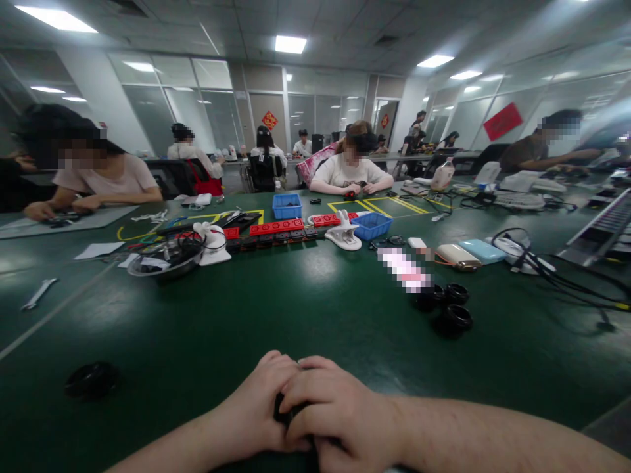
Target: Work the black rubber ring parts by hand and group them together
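My left hand (pixel 259 401) and my right hand (pixel 340 415) meet low in the middle of the view, fingers wrapped round a small black part (pixel 284 415). Only a dark sliver of it shows between the fingers, so its shape is hidden. On the green table to the left lies a black ring-shaped part (pixel 91 381), apart from my hands. Beyond my right hand, to the right, several similar black ring-shaped parts (pixel 456 318) stand close together.
A metal bowl (pixel 170 268) of cables and a wrench (pixel 39 293) are at left. Red and black blocks (pixel 276 227), a white clip stand (pixel 344 231) and a blue basket (pixel 372 226) stand farther back. Right are a power bank (pixel 459 257) and black cables (pixel 572 263). Several people sit around.
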`<state>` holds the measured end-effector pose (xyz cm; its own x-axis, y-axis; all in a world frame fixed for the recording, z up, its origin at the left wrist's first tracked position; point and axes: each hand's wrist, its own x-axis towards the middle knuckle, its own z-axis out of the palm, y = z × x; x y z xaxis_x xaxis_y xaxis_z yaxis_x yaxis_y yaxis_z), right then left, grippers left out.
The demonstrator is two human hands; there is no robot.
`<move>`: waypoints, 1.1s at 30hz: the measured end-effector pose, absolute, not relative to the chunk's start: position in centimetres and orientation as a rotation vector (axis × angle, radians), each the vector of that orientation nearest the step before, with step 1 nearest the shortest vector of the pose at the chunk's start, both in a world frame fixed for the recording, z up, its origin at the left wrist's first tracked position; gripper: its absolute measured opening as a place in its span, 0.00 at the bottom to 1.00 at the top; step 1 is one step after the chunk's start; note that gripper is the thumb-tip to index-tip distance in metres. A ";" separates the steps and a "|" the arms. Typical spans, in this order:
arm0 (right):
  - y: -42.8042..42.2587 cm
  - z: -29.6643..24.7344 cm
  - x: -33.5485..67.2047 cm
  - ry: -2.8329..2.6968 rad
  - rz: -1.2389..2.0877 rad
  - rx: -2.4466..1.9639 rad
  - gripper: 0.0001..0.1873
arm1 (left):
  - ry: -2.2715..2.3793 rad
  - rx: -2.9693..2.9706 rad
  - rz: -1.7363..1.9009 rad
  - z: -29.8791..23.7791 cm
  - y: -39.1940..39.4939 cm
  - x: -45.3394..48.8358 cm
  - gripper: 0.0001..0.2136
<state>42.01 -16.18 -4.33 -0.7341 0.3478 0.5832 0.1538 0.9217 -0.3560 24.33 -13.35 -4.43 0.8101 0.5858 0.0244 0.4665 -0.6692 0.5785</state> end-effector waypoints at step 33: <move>-16.0 -3.6 42.7 -2.421 0.367 -0.346 0.13 | 0.721 2.428 0.329 -4.7 -13.9 24.7 0.12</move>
<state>42.75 -15.96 -3.64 -0.7500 0.3366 0.5694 0.1526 0.9256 -0.3463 24.70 -13.86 -4.72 0.8237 0.5629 0.0681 0.4202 -0.6866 0.5933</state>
